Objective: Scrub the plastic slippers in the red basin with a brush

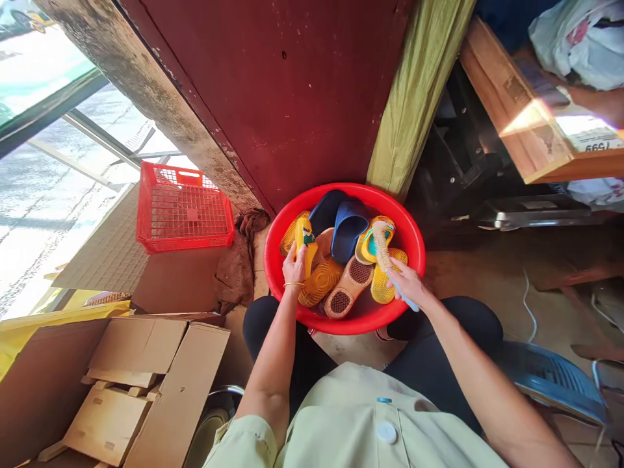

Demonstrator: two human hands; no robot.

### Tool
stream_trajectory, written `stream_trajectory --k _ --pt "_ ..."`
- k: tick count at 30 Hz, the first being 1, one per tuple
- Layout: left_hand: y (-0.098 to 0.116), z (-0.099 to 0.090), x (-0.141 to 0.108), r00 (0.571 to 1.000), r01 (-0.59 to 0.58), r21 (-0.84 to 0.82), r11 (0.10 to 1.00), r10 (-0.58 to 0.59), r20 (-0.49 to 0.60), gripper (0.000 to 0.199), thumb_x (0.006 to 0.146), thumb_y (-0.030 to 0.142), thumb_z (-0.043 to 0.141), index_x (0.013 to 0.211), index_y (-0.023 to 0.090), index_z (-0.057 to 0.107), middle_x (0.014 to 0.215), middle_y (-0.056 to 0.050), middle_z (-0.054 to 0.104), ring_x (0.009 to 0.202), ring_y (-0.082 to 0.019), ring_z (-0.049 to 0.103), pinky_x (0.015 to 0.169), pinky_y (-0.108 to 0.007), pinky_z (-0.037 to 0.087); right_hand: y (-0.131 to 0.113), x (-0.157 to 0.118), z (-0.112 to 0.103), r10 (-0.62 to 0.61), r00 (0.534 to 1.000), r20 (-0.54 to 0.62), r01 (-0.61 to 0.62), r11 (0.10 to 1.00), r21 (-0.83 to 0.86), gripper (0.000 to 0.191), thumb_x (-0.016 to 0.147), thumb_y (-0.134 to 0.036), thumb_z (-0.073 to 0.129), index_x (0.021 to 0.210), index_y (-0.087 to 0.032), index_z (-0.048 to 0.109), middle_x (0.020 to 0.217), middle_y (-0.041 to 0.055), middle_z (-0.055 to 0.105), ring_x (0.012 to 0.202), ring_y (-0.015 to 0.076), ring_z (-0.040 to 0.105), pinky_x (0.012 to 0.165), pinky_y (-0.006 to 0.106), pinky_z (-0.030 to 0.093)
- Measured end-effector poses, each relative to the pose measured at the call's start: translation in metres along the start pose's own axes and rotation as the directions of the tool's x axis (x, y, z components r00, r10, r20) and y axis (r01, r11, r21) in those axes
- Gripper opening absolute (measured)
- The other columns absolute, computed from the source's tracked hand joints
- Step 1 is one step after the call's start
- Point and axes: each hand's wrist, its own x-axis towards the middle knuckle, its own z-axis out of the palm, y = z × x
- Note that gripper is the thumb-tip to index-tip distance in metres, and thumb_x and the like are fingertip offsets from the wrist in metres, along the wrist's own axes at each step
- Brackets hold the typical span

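Note:
A red plastic basin (418, 260) full of slippers stands on the floor between my knees. My left hand (294, 265) is closed around a yellow slipper (305, 242) at the basin's left side. In my right hand (408, 286), over the right side, is a scrub brush (382, 250) with pale bristles and a light blue handle. Its bristle end lies over a yellow and green slipper (369, 242). Blue slippers (349, 229) rest at the back, and a tan slipper (348, 287) with brown patterned sole patches lies in the middle, beside an amber slipper sole (320, 282).
A red crate (185, 211) stands left, with a brown rag (234, 276) beside it. An open cardboard box (195, 364) holding wooden pieces is at lower left. Behind the basin rises a dark red panel (287, 97). A blue plastic stool (550, 377) is at lower right.

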Motion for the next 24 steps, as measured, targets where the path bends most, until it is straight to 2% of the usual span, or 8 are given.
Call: stream_trajectory --k 3,5,10,12,14,18,21,24 --pt "-0.01 0.003 -0.002 0.99 -0.141 0.348 0.927 0.139 0.031 0.059 0.089 0.053 0.063 0.139 0.022 0.058 0.146 -0.013 0.056 0.14 -0.027 0.045 0.118 -0.041 0.032 -0.001 0.009 0.003 0.015 1.0 0.004 -0.015 0.995 0.099 0.072 0.095 -0.05 0.05 0.158 -0.019 0.033 0.066 -0.0018 0.066 0.038 0.0117 0.053 0.035 0.021 0.039" --pt "-0.017 0.006 -0.003 0.981 -0.196 0.468 0.861 0.177 0.086 0.062 0.091 0.052 0.059 0.145 0.021 0.053 0.147 -0.015 0.053 0.141 -0.028 0.044 0.118 -0.041 0.031 -0.005 0.011 0.007 0.017 1.0 -0.014 -0.016 0.996 0.086 0.069 0.096 -0.048 0.05 0.157 -0.02 0.034 0.065 -0.002 0.065 0.038 0.0111 0.052 0.035 0.02 0.039" --pt "-0.013 0.015 -0.003 0.991 -0.109 0.668 0.736 0.031 0.128 0.069 0.09 0.056 0.058 0.148 0.021 0.047 0.14 -0.02 0.057 0.133 -0.035 0.051 0.113 -0.047 0.035 -0.017 0.008 0.018 -0.011 0.998 -0.065 0.012 1.0 0.008 0.062 0.099 -0.043 0.045 0.156 -0.019 0.037 0.069 -0.0015 0.067 0.037 0.0088 0.051 0.037 0.018 0.04" --pt "-0.001 0.017 -0.002 0.989 -0.127 0.724 0.678 0.031 0.144 0.068 0.089 0.055 0.059 0.146 0.02 0.049 0.137 -0.022 0.058 0.134 -0.039 0.049 0.113 -0.052 0.033 -0.019 0.006 0.02 -0.031 0.997 -0.072 0.031 1.0 -0.005 0.06 0.099 -0.041 0.043 0.155 -0.019 0.038 0.072 -0.0005 0.068 0.039 0.0081 0.052 0.037 0.016 0.039" --pt "0.014 0.018 -0.006 0.977 -0.213 0.741 0.637 0.113 0.183 0.068 0.089 0.051 0.059 0.146 0.016 0.048 0.138 -0.025 0.056 0.136 -0.041 0.045 0.114 -0.056 0.029 -0.02 0.005 0.021 -0.049 0.995 -0.089 0.05 0.999 0.0 0.061 0.099 -0.042 0.042 0.155 -0.018 0.038 0.075 0.0008 0.069 0.042 0.0077 0.053 0.037 0.015 0.038" --pt "0.026 0.021 -0.042 0.875 -0.482 0.635 0.603 0.289 0.39 0.065 0.087 0.044 0.062 0.145 0.018 0.048 0.147 -0.023 0.048 0.141 -0.041 0.04 0.119 -0.054 0.022 -0.016 0.004 0.02 -0.095 0.992 -0.084 0.099 0.994 0.043 0.062 0.099 -0.044 0.042 0.155 -0.018 0.038 0.078 0.0018 0.07 0.044 0.0085 0.054 0.038 0.016 0.04" --pt "0.008 0.032 -0.09 0.754 -0.544 0.529 0.651 0.103 0.648 0.073 0.073 0.048 0.078 0.138 0.023 0.056 0.14 -0.021 0.055 0.135 -0.046 0.045 0.117 -0.058 0.025 -0.011 0.006 0.021 -0.098 0.991 -0.09 0.102 0.994 0.038 0.062 0.099 -0.044 0.043 0.155 -0.018 0.039 0.075 0.0011 0.069 0.043 0.0089 0.054 0.04 0.017 0.041" --pt "-0.017 0.047 -0.122 0.764 -0.416 0.542 0.73 -0.044 0.644 0.097 0.054 0.038 0.091 0.142 0.025 0.052 0.156 -0.022 0.039 0.144 -0.053 0.03 0.12 -0.062 0.015 -0.007 0.01 0.025 -0.096 0.99 -0.106 0.101 0.994 0.041 0.063 0.098 -0.043 0.045 0.155 -0.017 0.038 0.075 0.0012 0.069 0.043 0.0092 0.054 0.041 0.018 0.042"
